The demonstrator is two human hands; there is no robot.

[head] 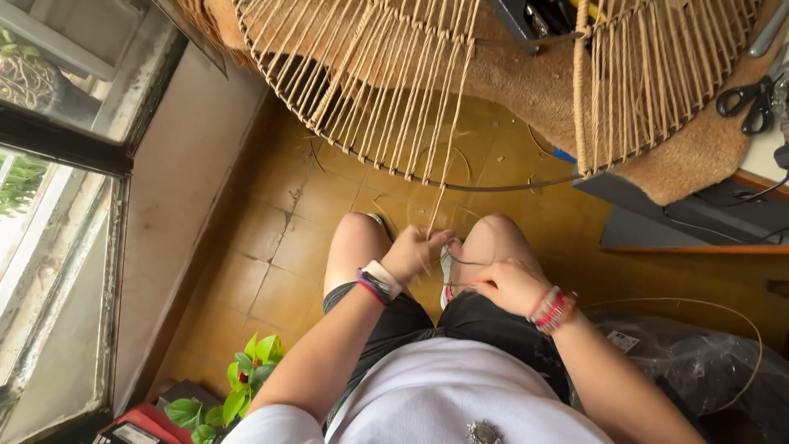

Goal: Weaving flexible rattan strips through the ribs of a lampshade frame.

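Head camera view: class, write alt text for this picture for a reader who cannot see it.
A seated person's left hand and right hand pinch a thin tan cord above their knees. The cord runs up to a round wire frame wound with the same cord, over a tiled floor. Scissors lie on a table at right.

Open tiled floor point(271, 247) left of the knees gives passage. Overhead, woven cord frame point(386, 82) blocks upward reach. Table edge point(682, 218) and plastic bag point(707, 362) crowd the right; potted plant point(238, 395) sits lower left.
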